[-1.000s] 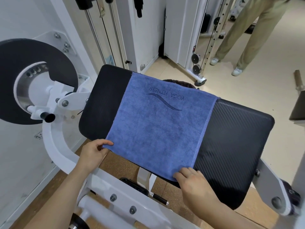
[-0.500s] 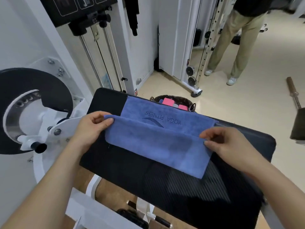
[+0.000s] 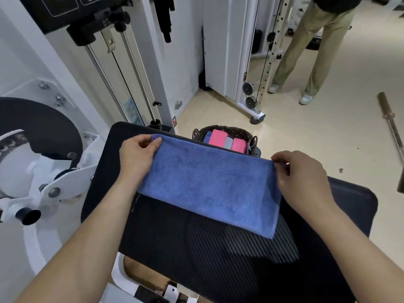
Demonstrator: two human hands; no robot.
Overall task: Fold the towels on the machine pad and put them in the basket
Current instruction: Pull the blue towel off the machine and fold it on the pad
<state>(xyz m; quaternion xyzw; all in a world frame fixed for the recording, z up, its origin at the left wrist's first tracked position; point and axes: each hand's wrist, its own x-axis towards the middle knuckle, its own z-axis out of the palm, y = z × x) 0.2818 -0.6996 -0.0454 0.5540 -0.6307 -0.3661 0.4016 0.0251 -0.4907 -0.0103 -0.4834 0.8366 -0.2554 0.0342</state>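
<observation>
Looking down from the head cam, only view there is: blue towel [image 3: 209, 184] lies on the black machine pad [image 3: 218, 259] as a long strip, looks doubled over. It runs along the pad's far edge, from near the far-left corner across to approx the middle of the right side. Its near edge stops about halfway across the pad, so the ribbed near half is bare.

Left hand [image 3: 137, 158] pinches the towel's far-left corner btw thumb and forefinger, other fingers curled under. Right hand [image 3: 301, 178] does the same on the far-right corner, thumb on top, knuckles up. Both forearms reach in over the pad's near edge.

Basket [image 3: 227, 129], dark wicker, sits on the floor just past the pad's far edge, its near side hidden by the pad. Inside are folded towels [image 3: 216, 137] standing side by side: a sliver of blue, pink, grey, pink.

Bkgd: white machine frame w/ a black disc at left, cable pulleys [image 3: 248, 87] further back, another person [image 3: 306, 51] in khaki trousers standing top right, and a barbell [image 3: 391, 125] lying on the floor by the right edge.
</observation>
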